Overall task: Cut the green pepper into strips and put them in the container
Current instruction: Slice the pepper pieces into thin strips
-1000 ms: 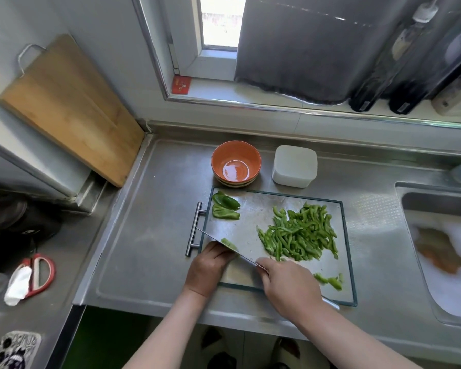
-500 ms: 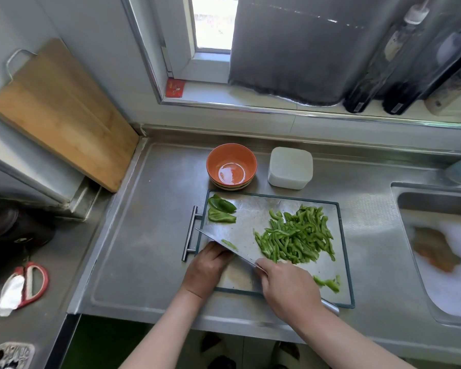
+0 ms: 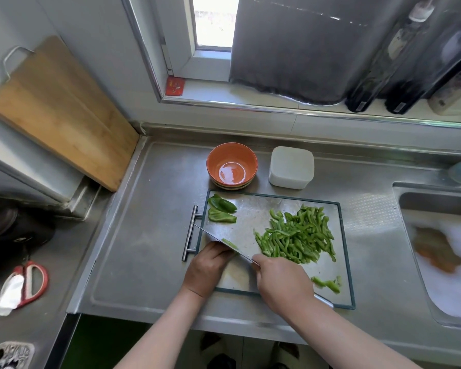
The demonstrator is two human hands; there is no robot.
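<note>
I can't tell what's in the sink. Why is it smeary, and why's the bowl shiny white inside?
Head view: the sink is blurred at the frame's edge, its orange contents unreadable; the orange bowl shows white glare on its bottom.

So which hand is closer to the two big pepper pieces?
Left. The left hand is just this side of the big pepper pieces; the right hand, holding the knife, is farther to the right.
</note>
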